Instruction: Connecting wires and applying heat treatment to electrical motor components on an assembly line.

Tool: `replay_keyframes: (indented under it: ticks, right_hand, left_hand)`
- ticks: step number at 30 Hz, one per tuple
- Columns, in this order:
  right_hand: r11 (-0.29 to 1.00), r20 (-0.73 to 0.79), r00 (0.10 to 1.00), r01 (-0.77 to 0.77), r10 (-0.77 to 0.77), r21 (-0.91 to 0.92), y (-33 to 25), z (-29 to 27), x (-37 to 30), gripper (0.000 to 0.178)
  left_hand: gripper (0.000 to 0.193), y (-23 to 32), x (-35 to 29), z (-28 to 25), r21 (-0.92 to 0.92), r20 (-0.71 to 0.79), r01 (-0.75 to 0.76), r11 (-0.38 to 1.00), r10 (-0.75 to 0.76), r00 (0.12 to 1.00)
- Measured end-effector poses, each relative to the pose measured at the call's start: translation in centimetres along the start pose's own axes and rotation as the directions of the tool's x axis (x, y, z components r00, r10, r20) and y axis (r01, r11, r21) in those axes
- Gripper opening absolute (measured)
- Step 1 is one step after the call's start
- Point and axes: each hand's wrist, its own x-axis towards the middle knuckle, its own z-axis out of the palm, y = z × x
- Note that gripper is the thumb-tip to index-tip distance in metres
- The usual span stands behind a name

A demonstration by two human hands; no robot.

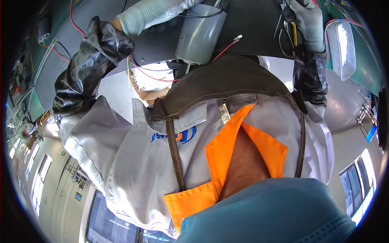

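A grey metal cylinder like a motor point(200, 34) lies tilted on the dark work surface, its thin shaft toward me. My left hand point(162, 12), in a pale knitted glove, reaches over to its far end; the fingertips are cut off by the upper edge, so their grip is hidden. A black cable point(202, 15) crosses the cylinder near that hand. My right hand point(308, 18), gloved too, is curled over a cluster of hand tools; what its fingers hold is partly hidden. A yellow handle point(294, 34) and a thin silver pointed tool point(278, 26) show beside it.
A red wire with a white connector point(238, 38) lies right of the cylinder. A clear plastic tray point(341, 50) stands at the far right. Below the table edge, a cardboard box point(152, 95) holds white material. More red and black wires point(60, 54) lie at the left.
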Motion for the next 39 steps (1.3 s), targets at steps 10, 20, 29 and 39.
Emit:
replay_keyframes:
  ticks: [10, 20, 29, 39]
  right_hand:
    - [0.948, -0.14, 0.938, 0.312, -0.318, -0.065, -3.6, 0.8, -4.6, 0.03]
    - [0.646, 0.181, 0.666, 0.746, -0.723, -0.162, 3.4, 13.0, -7.3, 0.024]
    - [0.458, 0.312, 0.596, 0.786, -0.74, -0.416, 2.1, 14.4, -6.2, 0.033]
    - [0.854, 0.195, 0.98, -0.124, 0.027, 0.505, -1.9, 14.4, -3.3, 0.031]
  left_hand:
    - [0.066, 1.5, -2.0, -2.7, -0.308, 0.273, 0.333, 0.891, -0.253, 0.928]
    - [0.038, -1.8, -3.6, -2.1, -0.513, 0.384, 0.239, 0.825, -0.029, 0.923]
    - [0.018, -5.3, -1.6, 5.8, -0.731, -0.346, -0.352, 0.585, 0.127, 0.93]
    - [0.017, -0.3, 0.1, 8.5, -0.922, -0.376, -0.332, 0.198, -0.264, 0.888]
